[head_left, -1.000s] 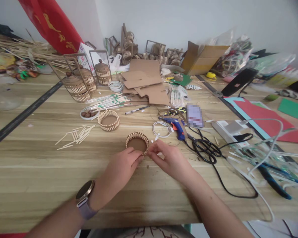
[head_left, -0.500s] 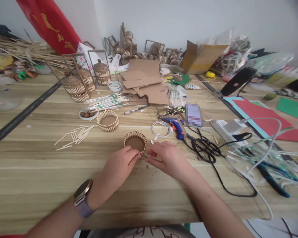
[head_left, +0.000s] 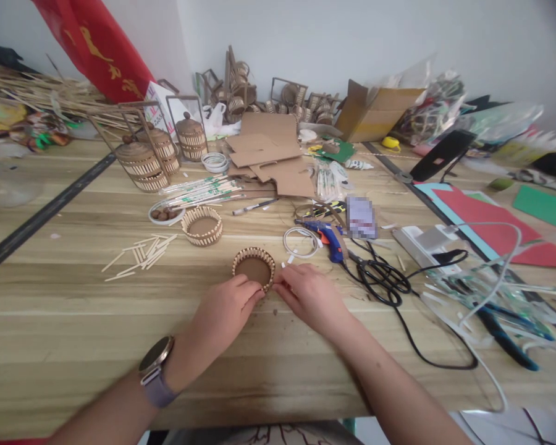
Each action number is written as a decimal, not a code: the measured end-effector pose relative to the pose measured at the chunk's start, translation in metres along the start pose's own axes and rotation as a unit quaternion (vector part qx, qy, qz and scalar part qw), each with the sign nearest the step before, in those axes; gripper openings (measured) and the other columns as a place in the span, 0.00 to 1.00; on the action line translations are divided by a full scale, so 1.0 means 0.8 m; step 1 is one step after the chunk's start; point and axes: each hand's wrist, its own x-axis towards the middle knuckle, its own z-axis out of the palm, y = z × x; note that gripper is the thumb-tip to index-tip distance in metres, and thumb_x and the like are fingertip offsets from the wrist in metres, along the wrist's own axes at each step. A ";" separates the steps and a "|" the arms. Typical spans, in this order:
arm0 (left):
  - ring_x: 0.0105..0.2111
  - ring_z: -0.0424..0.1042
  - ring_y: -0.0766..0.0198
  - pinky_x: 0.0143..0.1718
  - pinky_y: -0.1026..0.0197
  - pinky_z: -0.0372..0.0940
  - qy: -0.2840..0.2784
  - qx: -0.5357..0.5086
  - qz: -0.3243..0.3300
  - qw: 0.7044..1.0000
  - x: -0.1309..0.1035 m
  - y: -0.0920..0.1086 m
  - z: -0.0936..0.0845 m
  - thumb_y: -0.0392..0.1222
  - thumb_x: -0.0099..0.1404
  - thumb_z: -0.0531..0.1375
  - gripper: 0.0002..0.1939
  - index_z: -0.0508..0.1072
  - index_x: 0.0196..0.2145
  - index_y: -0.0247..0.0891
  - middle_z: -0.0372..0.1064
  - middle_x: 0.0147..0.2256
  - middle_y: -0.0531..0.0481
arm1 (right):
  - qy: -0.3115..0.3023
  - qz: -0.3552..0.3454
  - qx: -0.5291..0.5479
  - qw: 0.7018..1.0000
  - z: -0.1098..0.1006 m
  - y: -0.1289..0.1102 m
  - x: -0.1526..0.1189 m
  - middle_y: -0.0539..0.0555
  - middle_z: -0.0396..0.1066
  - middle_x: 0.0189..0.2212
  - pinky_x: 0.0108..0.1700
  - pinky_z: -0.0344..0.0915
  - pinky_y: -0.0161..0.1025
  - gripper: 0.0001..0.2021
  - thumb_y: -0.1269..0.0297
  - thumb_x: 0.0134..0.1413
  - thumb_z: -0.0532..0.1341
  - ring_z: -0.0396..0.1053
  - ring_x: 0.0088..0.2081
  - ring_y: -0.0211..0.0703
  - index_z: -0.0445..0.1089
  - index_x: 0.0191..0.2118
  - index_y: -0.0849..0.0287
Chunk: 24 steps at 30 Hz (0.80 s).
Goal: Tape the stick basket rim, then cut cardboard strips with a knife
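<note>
A small round basket (head_left: 254, 267) with a brown cardboard base and a wall of short sticks stands on the wooden table in front of me. My left hand (head_left: 229, 303) pinches its near rim between thumb and fingers. At its right side is my right hand (head_left: 306, 290), the fingertips pressed together close to the wall; whatever they hold is too small to make out. A similar round basket (head_left: 202, 226) sits farther back on the left. Loose short sticks (head_left: 141, 254) lie left of it.
A blue glue gun (head_left: 331, 240) with a coiled black cable (head_left: 384, 272) lies to the right, beside a white cord ring (head_left: 301, 242). Cardboard sheets (head_left: 269, 148) are stacked behind. A power strip (head_left: 421, 244) and blue-handled pliers (head_left: 503, 337) are on the far right.
My right hand's fingers have closed together and come nearer to the basket's right wall. The left hand keeps its pinch on the near rim.
</note>
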 end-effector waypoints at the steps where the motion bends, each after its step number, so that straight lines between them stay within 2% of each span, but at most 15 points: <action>1: 0.32 0.74 0.60 0.32 0.62 0.63 -0.003 0.003 0.000 1.000 0.000 0.000 -0.001 0.38 0.73 0.55 0.12 0.77 0.34 0.38 0.73 0.32 0.49 | 0.000 0.002 -0.004 1.000 0.000 0.000 0.000 0.51 0.74 0.29 0.36 0.58 0.38 0.04 0.70 0.62 0.61 0.70 0.33 0.43 0.69 0.34 0.58; 14: 0.31 0.74 0.61 0.32 0.62 0.63 -0.007 0.012 0.013 1.000 0.001 0.002 -0.006 0.36 0.72 0.55 0.11 0.76 0.33 0.37 0.72 0.31 0.49 | 0.029 -0.003 -0.022 0.999 0.010 -0.001 0.000 0.51 0.72 0.29 0.36 0.59 0.38 0.04 0.67 0.61 0.62 0.69 0.31 0.43 0.67 0.35 0.57; 20: 0.31 0.74 0.60 0.31 0.62 0.64 -0.026 0.025 0.017 0.999 0.002 0.004 -0.010 0.34 0.71 0.57 0.10 0.76 0.33 0.36 0.73 0.31 0.49 | 0.032 0.035 -0.022 0.999 0.011 0.003 -0.001 0.49 0.69 0.25 0.35 0.61 0.38 0.07 0.65 0.57 0.66 0.69 0.30 0.44 0.66 0.34 0.57; 22: 0.31 0.75 0.59 0.31 0.62 0.65 -0.030 0.026 0.012 0.999 0.002 0.005 -0.011 0.33 0.70 0.57 0.10 0.76 0.33 0.36 0.73 0.31 0.49 | 0.037 0.042 -0.012 0.998 0.009 0.004 -0.002 0.50 0.69 0.27 0.35 0.63 0.38 0.06 0.65 0.57 0.66 0.69 0.31 0.45 0.67 0.36 0.58; 24: 0.32 0.75 0.59 0.32 0.61 0.67 -0.030 0.022 0.009 0.999 0.002 0.005 -0.011 0.33 0.70 0.57 0.09 0.77 0.34 0.36 0.74 0.32 0.48 | 0.046 0.030 0.009 0.998 0.008 0.005 -0.003 0.53 0.70 0.34 0.36 0.65 0.39 0.07 0.68 0.58 0.64 0.69 0.33 0.44 0.69 0.43 0.58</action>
